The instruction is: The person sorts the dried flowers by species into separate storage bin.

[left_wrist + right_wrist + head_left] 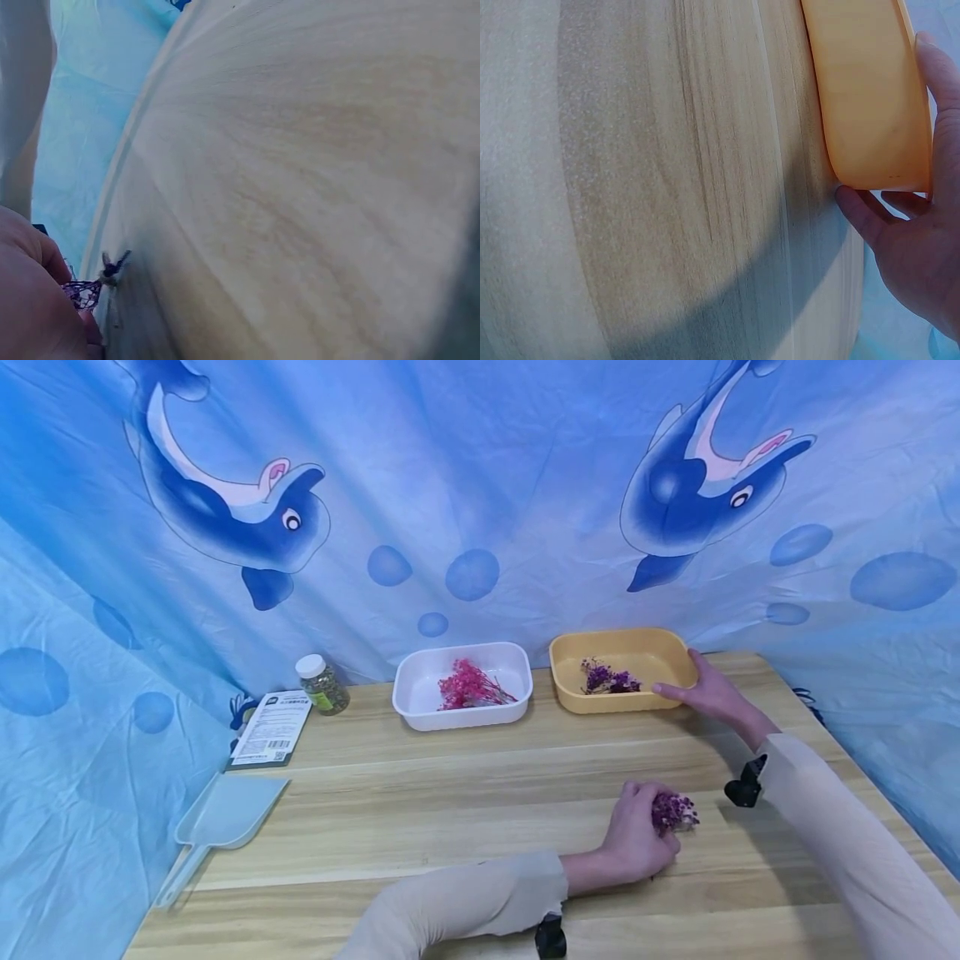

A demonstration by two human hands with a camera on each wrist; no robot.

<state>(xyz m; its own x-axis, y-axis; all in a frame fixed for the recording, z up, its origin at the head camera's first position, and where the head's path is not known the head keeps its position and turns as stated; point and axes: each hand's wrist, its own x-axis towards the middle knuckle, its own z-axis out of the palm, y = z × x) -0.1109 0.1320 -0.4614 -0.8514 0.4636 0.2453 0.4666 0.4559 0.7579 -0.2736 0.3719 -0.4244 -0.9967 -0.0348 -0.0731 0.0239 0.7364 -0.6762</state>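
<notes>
My left hand (pixel 636 839) holds a small bunch of purple dried flowers (pixel 675 812) just over the front right of the wooden table. In the left wrist view the stems (pixel 112 271) stick out past the fingers. My right hand (pixel 712 692) grips the right end of a yellow tray (pixel 600 703), with the thumb at the rim and the fingers round the end wall, as the right wrist view shows. More purple dried flowers (pixel 611 678) lie inside that tray. Left of it stands a white tray (pixel 465 718) with pink dried flowers (pixel 468 683) in it.
A jar with a white lid (pixel 322 685) stands at the back left, beside a printed packet (pixel 272 727). Nearer, a pale dustpan (pixel 225 810) lies at the table's left edge. A blue dolphin-print curtain (pixel 480 502) hangs behind the table (pixel 420 810) and along its sides.
</notes>
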